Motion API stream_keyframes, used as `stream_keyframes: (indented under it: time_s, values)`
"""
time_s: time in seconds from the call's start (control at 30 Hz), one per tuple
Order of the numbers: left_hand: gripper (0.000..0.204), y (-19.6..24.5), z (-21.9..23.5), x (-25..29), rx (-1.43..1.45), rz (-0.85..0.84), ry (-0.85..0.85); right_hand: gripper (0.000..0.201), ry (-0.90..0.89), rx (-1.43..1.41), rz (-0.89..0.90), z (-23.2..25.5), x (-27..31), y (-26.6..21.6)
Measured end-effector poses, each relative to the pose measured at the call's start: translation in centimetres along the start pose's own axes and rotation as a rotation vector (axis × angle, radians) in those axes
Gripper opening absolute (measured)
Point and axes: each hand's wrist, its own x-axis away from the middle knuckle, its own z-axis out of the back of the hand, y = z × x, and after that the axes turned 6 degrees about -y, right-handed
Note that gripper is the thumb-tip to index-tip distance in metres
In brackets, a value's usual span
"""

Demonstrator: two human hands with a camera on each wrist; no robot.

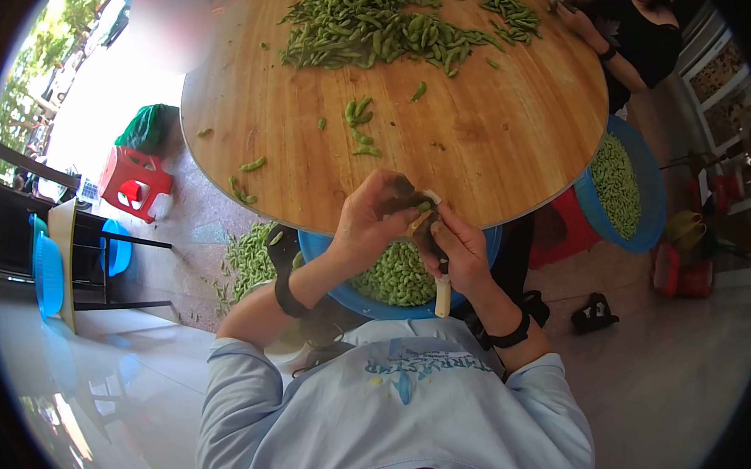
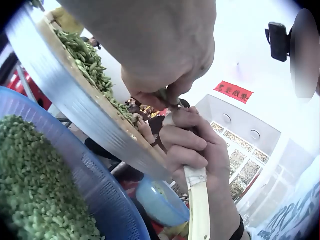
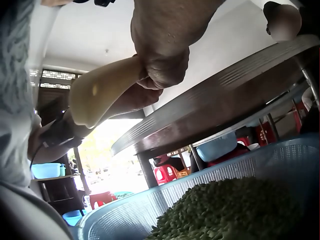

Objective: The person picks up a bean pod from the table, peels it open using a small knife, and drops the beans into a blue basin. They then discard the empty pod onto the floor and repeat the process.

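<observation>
My left hand (image 1: 366,215) pinches a green bean pod (image 1: 425,206) between thumb and fingers, just off the table's near edge. Close against it, my right hand (image 1: 466,249) grips a knife by its cream handle (image 1: 443,297), which points down toward my lap. White wrapping shows round the handle's upper end in the left wrist view, while the blade is hidden by the fingers. Both hands meet over a blue basket (image 2: 120,210) heaped with shelled green beans (image 1: 397,276). Several loose pods (image 1: 359,115) lie on the round wooden table (image 1: 465,146) in front of the hands.
A big pile of pods (image 1: 352,29) covers the table's far side, where another person (image 1: 632,36) sits. At right stands a second blue basket (image 1: 653,211) of beans. More pods (image 1: 247,257) lie on the floor at left, near a red stool (image 1: 145,171).
</observation>
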Motion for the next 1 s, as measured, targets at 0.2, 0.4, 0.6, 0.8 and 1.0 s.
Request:
stream_keyframes:
  time_s: [0.2, 0.4, 0.6, 0.8, 1.0]
  values:
    - [0.035, -0.3, -0.5, 0.1, 0.038, -0.066, 0.039, 0.035, 0.01, -0.006, 0.038, -0.3, 0.1, 0.1]
    - [0.037, -0.1, -0.8, 0.3, -0.002, -0.025, 0.05, 0.041, -0.01, -0.005, 0.036, -0.1, 0.4, 0.2]
    - [0.038, -0.4, -0.9, 0.6, 0.043, -0.028, 0.039, 0.04, -0.01, 0.014, 0.055, 0.1, 0.7, 0.6]
    - [0.039, -0.4, -1.0, 0.7, 0.052, -0.011, 0.049, 0.038, 0.024, 0.036, 0.052, -0.1, 0.8, 0.3]
    - [0.039, -0.4, 0.3, -0.2, 0.26, 0.13, 0.014, 0.036, 0.036, 0.244, 0.137, 0.4, 0.9, 0.6]
